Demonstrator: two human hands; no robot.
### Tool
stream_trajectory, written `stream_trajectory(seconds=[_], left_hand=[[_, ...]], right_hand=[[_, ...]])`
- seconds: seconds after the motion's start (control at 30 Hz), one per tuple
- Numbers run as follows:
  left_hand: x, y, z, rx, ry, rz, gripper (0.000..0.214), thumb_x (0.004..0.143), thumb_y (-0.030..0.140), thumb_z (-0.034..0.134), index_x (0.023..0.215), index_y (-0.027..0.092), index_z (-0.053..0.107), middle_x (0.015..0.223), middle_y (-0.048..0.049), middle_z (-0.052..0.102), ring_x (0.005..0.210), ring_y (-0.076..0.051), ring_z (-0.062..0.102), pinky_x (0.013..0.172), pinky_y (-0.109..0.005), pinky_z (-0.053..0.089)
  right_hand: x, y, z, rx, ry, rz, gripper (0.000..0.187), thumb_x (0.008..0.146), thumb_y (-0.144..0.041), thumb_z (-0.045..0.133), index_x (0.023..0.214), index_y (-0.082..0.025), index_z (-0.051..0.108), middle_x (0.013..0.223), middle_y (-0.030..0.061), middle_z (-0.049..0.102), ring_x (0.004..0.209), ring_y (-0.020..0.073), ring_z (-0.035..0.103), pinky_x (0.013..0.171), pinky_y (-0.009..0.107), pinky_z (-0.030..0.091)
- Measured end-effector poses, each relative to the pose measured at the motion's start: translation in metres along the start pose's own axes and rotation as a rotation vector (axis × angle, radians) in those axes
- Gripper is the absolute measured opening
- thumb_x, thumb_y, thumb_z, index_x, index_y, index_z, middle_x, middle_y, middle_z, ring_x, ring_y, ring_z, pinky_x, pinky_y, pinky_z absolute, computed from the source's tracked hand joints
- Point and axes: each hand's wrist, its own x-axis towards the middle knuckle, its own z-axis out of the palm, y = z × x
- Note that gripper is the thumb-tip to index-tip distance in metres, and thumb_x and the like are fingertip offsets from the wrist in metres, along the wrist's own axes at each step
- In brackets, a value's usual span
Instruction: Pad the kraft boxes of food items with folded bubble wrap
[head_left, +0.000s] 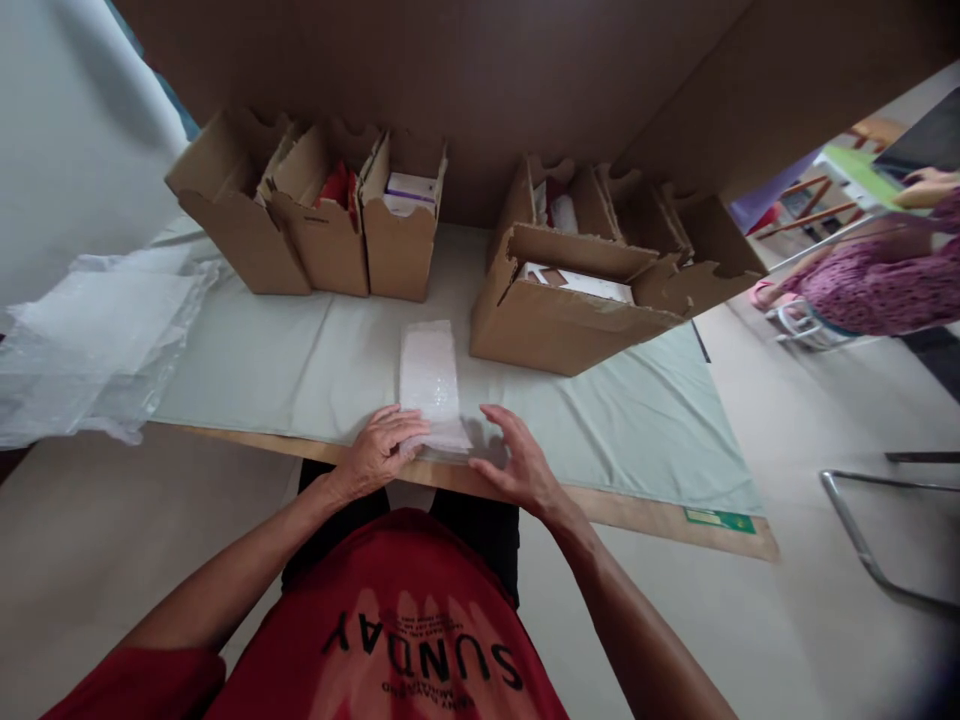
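A flat white bubble-wrap pouch (431,375) lies lengthwise on the pale green cloth, its near end by the table's front edge. My left hand (386,447) rests on the pouch's near left corner, fingers stretched out across it. To the right of the pouch, my right hand (517,460) is held with thumb and fingers apart and nothing between them. A small gap separates it from the pouch. Whether anything is inside the pouch cannot be made out.
Clear plastic sheets or bags (105,330) are piled at the left. Cardboard file boxes stand at the back left (330,240) and back right (555,325), some holding small boxes. A person in patterned purple clothing (877,275) sits far right, near a metal chair frame (855,540).
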Motion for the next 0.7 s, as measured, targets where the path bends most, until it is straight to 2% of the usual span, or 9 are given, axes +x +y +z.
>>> stream_trajectory(seconds=[0.07,0.13,0.23,0.3,0.4,0.47,0.6,0.7], left_hand=[[0.001,-0.001,0.000,-0.033,0.020,-0.027,0.026,0.097,0.027,0.055,0.117,0.025,0.073,0.118,-0.0054,0.078,0.124,-0.024,0.067,0.115,-0.051,0.043],[0.003,-0.001,0.000,-0.049,0.033,-0.057,0.025,0.096,0.028,0.055,0.112,0.024,0.074,0.114,-0.0052,0.079,0.121,-0.025,0.068,0.114,-0.052,0.044],[0.006,0.001,-0.005,-0.064,0.031,-0.119,0.024,0.092,0.031,0.060,0.111,0.025,0.075,0.112,-0.0059,0.079,0.117,-0.025,0.070,0.111,-0.050,0.047],[0.008,0.004,-0.010,-0.104,0.059,-0.190,0.028,0.089,0.033,0.063,0.112,0.023,0.074,0.111,-0.0076,0.079,0.108,-0.024,0.072,0.101,-0.042,0.054],[0.012,0.008,-0.017,-0.184,0.120,-0.317,0.028,0.089,0.037,0.062,0.105,0.019,0.074,0.095,-0.0061,0.078,0.086,-0.020,0.072,0.078,-0.029,0.057],[0.015,0.010,-0.018,-0.215,0.149,-0.378,0.027,0.090,0.040,0.059,0.095,0.017,0.074,0.084,-0.0033,0.075,0.076,-0.017,0.068,0.070,-0.026,0.053],[0.023,0.011,-0.010,-0.192,0.219,-0.431,0.030,0.091,0.043,0.055,0.083,0.017,0.070,0.074,-0.0012,0.068,0.069,-0.015,0.061,0.067,-0.026,0.049],[0.025,0.011,-0.003,-0.055,0.301,-0.430,0.030,0.092,0.041,0.054,0.074,0.020,0.065,0.073,-0.0016,0.064,0.069,-0.016,0.058,0.071,-0.029,0.050]], right_hand=[[0.007,-0.001,0.007,-0.074,-0.046,-0.145,0.076,0.081,-0.048,0.073,0.147,-0.021,0.048,0.154,0.0181,0.049,0.142,0.0327,0.046,0.113,0.053,0.042],[0.018,-0.004,0.018,-0.064,-0.085,-0.207,0.067,0.083,-0.042,0.072,0.144,-0.021,0.053,0.149,0.0173,0.055,0.140,0.0308,0.049,0.114,0.050,0.041],[0.034,-0.007,0.032,0.053,-0.113,-0.148,0.030,0.089,-0.034,0.063,0.116,-0.021,0.070,0.116,0.0112,0.073,0.111,0.0248,0.066,0.099,0.040,0.050],[0.041,-0.007,0.036,0.153,-0.124,-0.059,0.019,0.091,-0.034,0.060,0.098,-0.021,0.072,0.096,0.0062,0.073,0.091,0.0202,0.067,0.084,0.033,0.051],[0.046,-0.007,0.034,0.279,-0.137,0.041,0.024,0.090,-0.042,0.060,0.086,-0.020,0.068,0.076,0.0003,0.063,0.072,0.0154,0.058,0.069,0.026,0.044],[0.046,-0.009,0.032,0.347,-0.153,0.083,0.029,0.090,-0.047,0.058,0.081,-0.020,0.064,0.069,-0.0020,0.054,0.066,0.0133,0.050,0.063,0.025,0.038],[0.048,-0.013,0.029,0.413,-0.146,0.139,0.036,0.088,-0.054,0.057,0.079,-0.020,0.059,0.071,-0.0012,0.051,0.067,0.0133,0.045,0.061,0.024,0.035],[0.051,-0.013,0.031,0.417,-0.128,0.165,0.037,0.087,-0.055,0.057,0.077,-0.020,0.058,0.072,-0.0008,0.051,0.067,0.0133,0.045,0.061,0.025,0.035]])
